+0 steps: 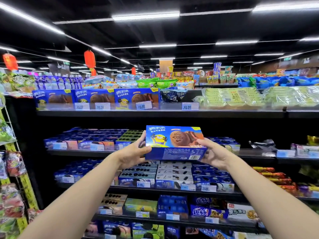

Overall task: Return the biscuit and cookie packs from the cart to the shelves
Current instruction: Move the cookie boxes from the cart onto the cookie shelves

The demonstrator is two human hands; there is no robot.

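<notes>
Cookie box point(174, 142) held up in both hands before the shelves.
Blue, with a yellow cartoon figure and a brown biscuit on its face, the box sits upright at mid-view, in the air in front of the second shelf point(77, 153). The left hand point(134, 154) grips its end at 8 o'clock, thumb curled over the lower front edge and fingers behind. The right hand point(214, 154) grips the end at 4 o'clock, thumb on the front face. At 11 o'clock from the box, three like boxes point(136, 98) stand in a row on the top shelf point(172, 114) behind price tags point(141, 106). Green packs point(231, 97) lie at 1 o'clock.
</notes>
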